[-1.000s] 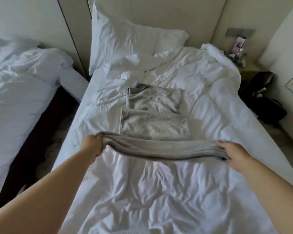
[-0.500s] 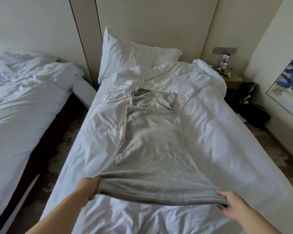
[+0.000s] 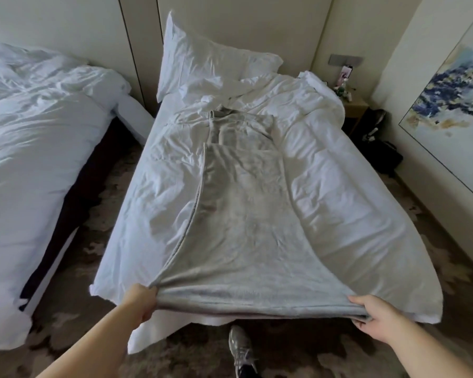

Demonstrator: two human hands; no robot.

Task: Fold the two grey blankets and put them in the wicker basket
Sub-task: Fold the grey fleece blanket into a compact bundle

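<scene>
Left fingers (image 3: 148, 306) curled tight round the near left corner of the grey blanket (image 3: 243, 227), left hand (image 3: 141, 302) fisted on it. Right fingers (image 3: 362, 321) tucked under the near right corner with the thumb on top, so the right hand (image 3: 377, 320) pinches it. The near edge is pulled taut between the two hands, lifted just past the foot of the bed (image 3: 352, 192). The rest of that blanket lies lengthwise down the middle of the white duvet. Its far edge meets the second grey blanket (image 3: 243, 126), which lies rumpled further up, near the pillow (image 3: 202, 58). One grey shoe (image 3: 241, 350) is on the patterned carpet below the hands. Another white bed (image 3: 38, 132) is to the left, and a nightstand (image 3: 354, 107) and a painting (image 3: 448, 105) are to the right.
</scene>
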